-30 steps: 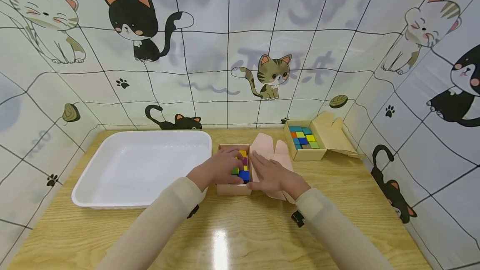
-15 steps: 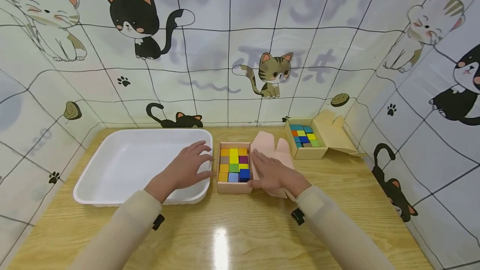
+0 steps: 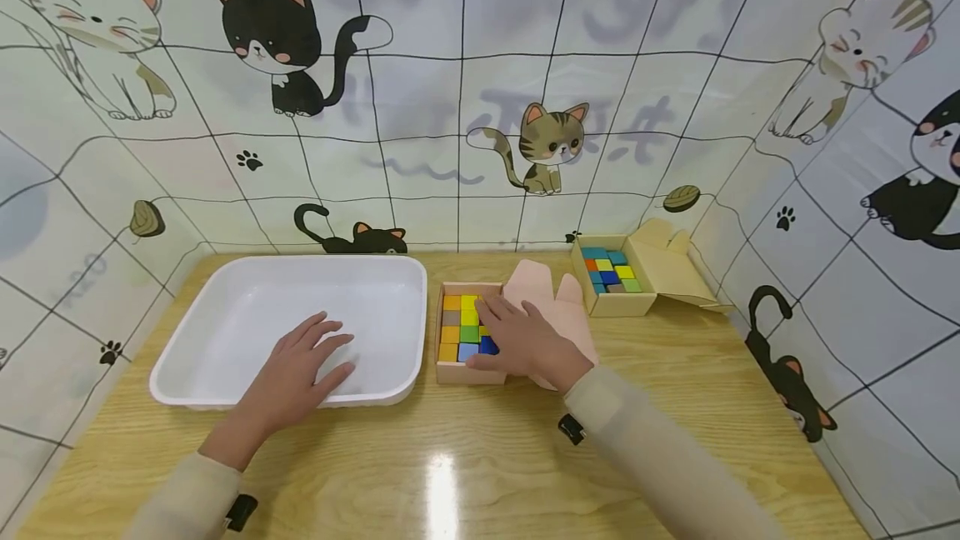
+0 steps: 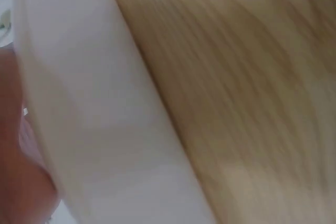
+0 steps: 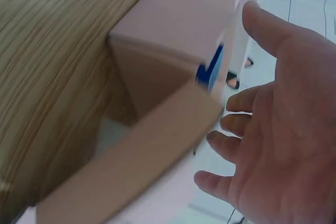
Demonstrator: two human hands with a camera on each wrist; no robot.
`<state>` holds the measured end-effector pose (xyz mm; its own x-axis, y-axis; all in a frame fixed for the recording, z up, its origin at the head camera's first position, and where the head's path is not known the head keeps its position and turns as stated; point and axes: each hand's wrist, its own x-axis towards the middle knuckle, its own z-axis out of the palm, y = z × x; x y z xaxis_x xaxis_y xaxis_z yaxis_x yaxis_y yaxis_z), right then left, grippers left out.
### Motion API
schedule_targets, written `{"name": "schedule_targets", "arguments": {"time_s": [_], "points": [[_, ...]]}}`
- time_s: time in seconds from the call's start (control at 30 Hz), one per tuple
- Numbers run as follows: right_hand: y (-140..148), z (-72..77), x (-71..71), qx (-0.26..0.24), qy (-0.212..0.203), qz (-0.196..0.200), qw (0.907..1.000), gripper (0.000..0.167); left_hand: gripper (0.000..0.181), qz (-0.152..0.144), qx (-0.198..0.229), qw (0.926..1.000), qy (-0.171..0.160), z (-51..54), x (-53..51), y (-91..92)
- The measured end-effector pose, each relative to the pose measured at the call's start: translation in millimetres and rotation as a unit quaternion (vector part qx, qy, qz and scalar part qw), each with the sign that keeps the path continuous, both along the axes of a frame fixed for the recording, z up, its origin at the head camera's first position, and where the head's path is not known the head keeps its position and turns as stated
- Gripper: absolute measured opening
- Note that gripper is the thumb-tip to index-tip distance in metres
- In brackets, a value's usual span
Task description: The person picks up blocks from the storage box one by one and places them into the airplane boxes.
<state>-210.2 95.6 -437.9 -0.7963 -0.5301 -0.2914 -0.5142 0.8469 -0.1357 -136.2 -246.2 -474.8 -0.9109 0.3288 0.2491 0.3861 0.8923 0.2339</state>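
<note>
A pink cardboard box [image 3: 471,374] with its lid [image 3: 573,315] folded out to the right stands mid-table. Coloured blocks [image 3: 468,317] fill it in rows: orange, yellow, green, pale blue, dark blue. Over the box's right side lies my right hand [image 3: 525,342], fingers extended and hiding some blocks. In the right wrist view that hand [image 5: 283,119] shows its palm, fingers spread, holding nothing. My left hand [image 3: 296,373] is over the front right part of a white tray [image 3: 408,290], fingers relaxed with nothing in them. The left wrist view shows mostly the tray's outer wall [image 4: 100,98].
Behind and to the right stands a yellowish box [image 3: 622,305] of coloured blocks, its lid [image 3: 675,273] opened rightward. The wooden table [image 3: 375,473] is bounded by cat-patterned walls [image 3: 420,107] at the back and sides.
My left hand has left the pink box and moved left to the tray, uncovering the blocks. My right hand has shifted from the lid leftward over the box.
</note>
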Motion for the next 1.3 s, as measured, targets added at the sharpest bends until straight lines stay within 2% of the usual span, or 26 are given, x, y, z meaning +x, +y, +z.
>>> {"name": "schedule_targets", "arguments": {"time_s": [0.17,0.27,0.5,0.63,0.83,1.0,1.13,1.3], "points": [[-23.0,-4.7,1.6,0.006,0.019,0.054,0.9984,0.087,0.037,0.017,0.017,0.9996,0.014,-5.3,3.4,-11.2],[-31.8,-6.0,2.6,0.017,0.029,0.074,0.9967,0.083,0.037,0.021,0.018,0.9995,0.014,-6.3,3.7,-11.9],[-40.4,-16.3,1.6,0.037,0.081,0.119,0.9888,0.076,0.037,0.036,0.013,0.9992,0.01,-6.3,0.8,-11.7],[-43.2,-21.0,4.3,0.055,0.113,0.119,0.9849,0.075,0.035,0.038,0.007,0.9991,0.016,-5.7,-0.1,-12.1],[-48.0,-23.8,18.5,0.077,0.144,0.104,0.981,0.073,0.032,0.04,0.006,0.999,0.02,-6.2,0.1,-13.6],[-49.1,-28.4,32.7,0.086,0.151,0.092,0.9805,0.075,0.031,0.043,0.014,0.999,0.004,-7.6,1.5,-15.0],[-49.2,-29.6,38.0,0.077,0.164,0.09,0.9793,0.075,0.031,0.046,0.016,0.9988,-0.008,-8.4,2.1,-15.3],[-50.5,-29.1,33.1,0.042,0.164,0.1,0.9805,0.076,0.029,0.046,0.015,0.9988,-0.002,-7.6,-0.5,-14.7]]}}
